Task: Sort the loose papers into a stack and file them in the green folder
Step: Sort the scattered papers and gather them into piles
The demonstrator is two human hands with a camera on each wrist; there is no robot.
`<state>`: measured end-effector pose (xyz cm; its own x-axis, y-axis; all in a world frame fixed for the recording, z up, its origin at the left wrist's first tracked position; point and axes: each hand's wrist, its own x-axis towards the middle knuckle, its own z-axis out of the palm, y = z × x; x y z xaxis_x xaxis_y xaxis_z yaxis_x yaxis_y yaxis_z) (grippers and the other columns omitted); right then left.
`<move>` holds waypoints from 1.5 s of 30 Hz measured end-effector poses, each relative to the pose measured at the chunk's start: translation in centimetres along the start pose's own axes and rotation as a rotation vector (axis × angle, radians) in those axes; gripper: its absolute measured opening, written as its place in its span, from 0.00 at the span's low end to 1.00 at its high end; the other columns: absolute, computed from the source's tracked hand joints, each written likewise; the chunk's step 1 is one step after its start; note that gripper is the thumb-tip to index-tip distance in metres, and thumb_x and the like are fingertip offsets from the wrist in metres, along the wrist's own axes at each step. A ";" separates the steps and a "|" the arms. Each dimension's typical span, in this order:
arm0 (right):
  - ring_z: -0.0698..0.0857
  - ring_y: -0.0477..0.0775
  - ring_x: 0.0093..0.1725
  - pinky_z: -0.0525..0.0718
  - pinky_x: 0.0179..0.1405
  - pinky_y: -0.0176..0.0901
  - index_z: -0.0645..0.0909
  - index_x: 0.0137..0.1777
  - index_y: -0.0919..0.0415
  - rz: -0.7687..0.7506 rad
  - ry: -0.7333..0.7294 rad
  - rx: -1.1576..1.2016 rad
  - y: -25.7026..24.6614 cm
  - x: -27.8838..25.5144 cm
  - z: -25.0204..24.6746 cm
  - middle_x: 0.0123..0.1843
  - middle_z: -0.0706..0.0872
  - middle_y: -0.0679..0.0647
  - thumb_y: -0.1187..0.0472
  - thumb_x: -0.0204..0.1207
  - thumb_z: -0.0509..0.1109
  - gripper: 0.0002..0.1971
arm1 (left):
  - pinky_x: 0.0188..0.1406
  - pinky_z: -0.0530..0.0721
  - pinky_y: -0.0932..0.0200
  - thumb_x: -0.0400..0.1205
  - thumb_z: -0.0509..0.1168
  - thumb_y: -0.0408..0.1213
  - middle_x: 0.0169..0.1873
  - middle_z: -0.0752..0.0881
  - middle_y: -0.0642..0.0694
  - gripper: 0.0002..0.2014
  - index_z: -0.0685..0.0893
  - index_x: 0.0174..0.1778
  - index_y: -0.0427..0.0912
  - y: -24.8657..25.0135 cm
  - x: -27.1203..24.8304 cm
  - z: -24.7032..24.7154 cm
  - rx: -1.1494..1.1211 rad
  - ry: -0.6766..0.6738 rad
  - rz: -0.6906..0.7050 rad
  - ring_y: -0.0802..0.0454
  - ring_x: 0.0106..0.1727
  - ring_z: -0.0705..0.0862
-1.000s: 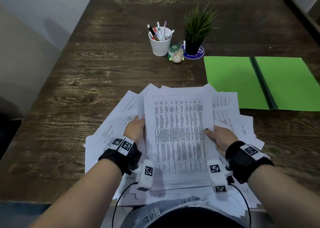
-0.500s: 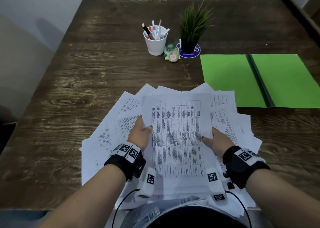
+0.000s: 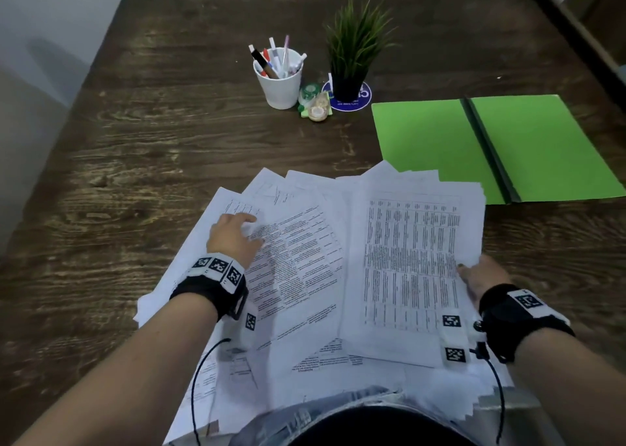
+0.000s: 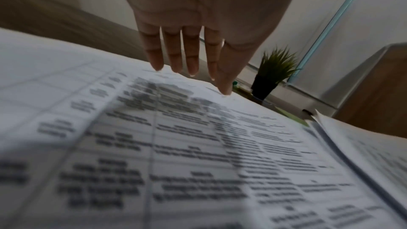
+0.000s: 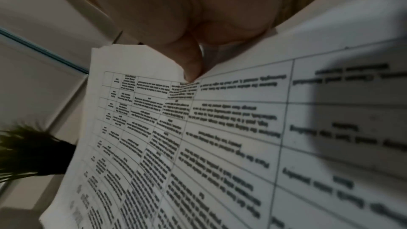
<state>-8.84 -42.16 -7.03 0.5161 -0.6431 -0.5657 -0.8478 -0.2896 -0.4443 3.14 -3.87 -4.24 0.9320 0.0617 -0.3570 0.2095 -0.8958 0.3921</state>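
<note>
A person's right hand (image 3: 481,277) pinches the edge of a gathered stack (image 3: 411,269) of printed tables, just short of the open green folder (image 3: 433,147) on the desk (image 3: 152,140). The left hand (image 3: 233,238), fingers straight, presses on loose papers (image 3: 298,259) fanned left of the stack. The sheets look light, limp and slippery, best gripped along an edge. The print is too blurred to read.

Office desk: pen cup (image 3: 280,83), potted plant (image 3: 354,52), green folder (image 3: 491,147), printed papers (image 3: 305,276).
</note>
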 end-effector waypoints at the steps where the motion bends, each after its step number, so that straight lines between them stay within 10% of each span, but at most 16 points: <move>1: 0.80 0.68 0.66 0.79 0.64 0.54 0.73 0.71 0.69 0.007 0.004 -0.006 0.4 0.4 -0.1 0.67 0.80 0.68 0.65 0.78 0.66 0.21 | 0.68 0.73 0.50 0.75 0.72 0.45 0.69 0.73 0.46 0.23 0.77 0.66 0.53 -0.3 0.6 -0.2 0.049 -0.001 -0.017 0.44 0.70 0.72; 19: 0.77 0.67 0.70 0.75 0.67 0.53 0.67 0.77 0.65 0.043 -0.029 -0.007 1.3 1.7 0.2 0.71 0.77 0.67 0.65 0.79 0.65 0.25 | 0.61 0.80 0.46 0.57 0.83 0.53 0.52 0.80 0.53 0.31 0.76 0.52 0.56 0.6 1.7 1.0 0.191 -0.240 0.068 0.50 0.59 0.79; 32: 0.78 0.67 0.69 0.76 0.65 0.53 0.70 0.74 0.64 0.004 -0.028 0.012 1.4 1.3 0.1 0.70 0.79 0.67 0.66 0.78 0.66 0.23 | 0.58 0.81 0.51 0.62 0.83 0.42 0.55 0.81 0.51 0.31 0.73 0.55 0.50 1.9 -0.1 1.9 0.109 -0.288 0.049 0.49 0.55 0.81; 37: 0.78 0.67 0.69 0.75 0.65 0.54 0.70 0.74 0.64 0.000 -0.031 0.026 1.3 1.0 0.0 0.70 0.79 0.67 0.67 0.78 0.66 0.24 | 0.59 0.79 0.54 0.76 0.72 0.38 0.64 0.80 0.46 0.26 0.74 0.70 0.48 2.1 -1.2 2.8 0.011 -0.336 0.071 0.45 0.60 0.82; 45: 0.79 0.67 0.68 0.76 0.58 0.50 0.70 0.74 0.64 0.000 -0.040 0.014 1.0 0.4 -0.1 0.69 0.79 0.67 0.67 0.78 0.65 0.24 | 0.57 0.74 0.62 0.77 0.70 0.36 0.60 0.76 0.45 0.16 0.83 0.60 0.38 1.7 -3.4 3.9 0.036 -0.200 0.179 0.48 0.59 0.77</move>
<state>-9.52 -42.82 -7.66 0.5205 -0.6139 -0.5935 -0.8464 -0.2791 -0.4536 -0.80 -7.29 -5.67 0.8755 -0.1840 -0.4468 0.0329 -0.8999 0.4349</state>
